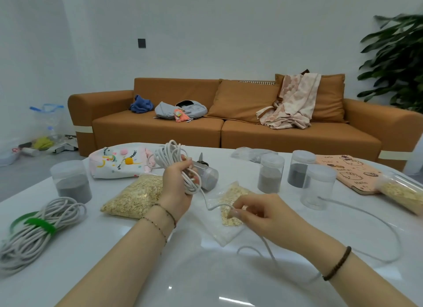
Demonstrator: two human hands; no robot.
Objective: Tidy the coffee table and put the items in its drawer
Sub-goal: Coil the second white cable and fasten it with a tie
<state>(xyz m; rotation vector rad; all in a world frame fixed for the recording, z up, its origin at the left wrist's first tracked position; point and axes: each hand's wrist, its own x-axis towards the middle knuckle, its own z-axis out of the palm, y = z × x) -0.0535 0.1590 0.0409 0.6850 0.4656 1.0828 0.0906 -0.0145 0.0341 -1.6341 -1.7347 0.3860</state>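
My left hand (177,187) grips a coil of white cord (170,155) held up over the middle of the white coffee table (142,261). The cord's loose end runs down to my right hand (263,215), which pinches it just above a small clear bag of oats (229,217). The rest of that cord loops across the table to the right. A second white cord bundle (39,228), bound with a green tie, lies at the left edge. No drawer is in view.
On the table: a large oat bag (135,196), a printed pouch (116,162), a tipped jar (206,176), several clear jars with grey powder (270,176), a pink notebook (352,173), and an oat jar (402,192). An orange sofa (229,128) with clothes stands behind.
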